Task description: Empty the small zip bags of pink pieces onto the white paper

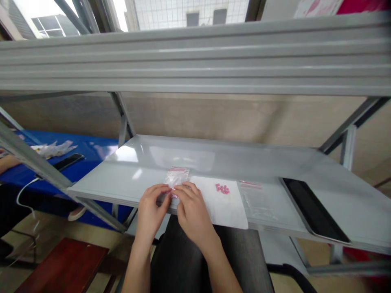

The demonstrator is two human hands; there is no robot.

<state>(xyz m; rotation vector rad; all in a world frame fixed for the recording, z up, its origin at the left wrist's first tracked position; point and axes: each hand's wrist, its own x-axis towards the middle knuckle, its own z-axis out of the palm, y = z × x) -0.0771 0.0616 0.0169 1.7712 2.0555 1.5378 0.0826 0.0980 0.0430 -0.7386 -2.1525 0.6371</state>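
Observation:
Close together at the shelf's front edge, my left hand (152,205) and my right hand (192,207) pinch a small clear zip bag. A bit of pink shows between the fingertips, too small to make out. Just beyond the fingers lies a crumpled clear zip bag (177,176) with a red-striped top; whether it is the same bag as the pinched one is unclear. Right of my right hand, a white sheet of paper (226,211) carries a cluster of small round pink pieces (222,189). A flat zip bag (255,199) with a red strip lies beside the paper.
A black tablet (314,208) lies on the grey shelf (250,160) at the right. Above runs a grey metal beam (195,61), with slanted posts at both sides. Far left, another person's arm (9,162) rests by a phone (69,161) on a blue table (97,148).

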